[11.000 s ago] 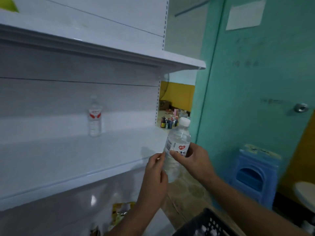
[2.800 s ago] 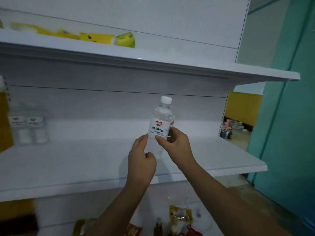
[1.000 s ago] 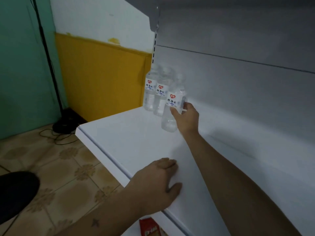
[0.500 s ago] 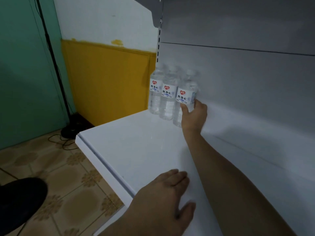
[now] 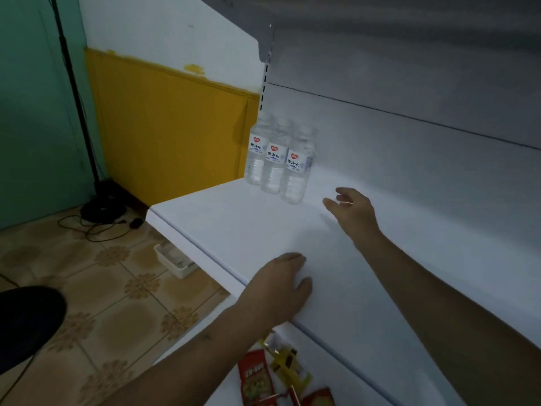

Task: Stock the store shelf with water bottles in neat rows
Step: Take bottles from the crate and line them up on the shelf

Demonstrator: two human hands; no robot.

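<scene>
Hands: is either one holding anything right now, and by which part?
Nothing is held. The right hand is open, apart from the three water bottles; the left hand rests flat on the shelf.

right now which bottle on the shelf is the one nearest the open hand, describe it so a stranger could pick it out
Find the white shelf where it ends at the yellow wall panel; three water bottles stand in a row at its back corner. It is the right end bottle, nearest the right hand and farthest from the yellow panel, with open shelf beside it.
</scene>
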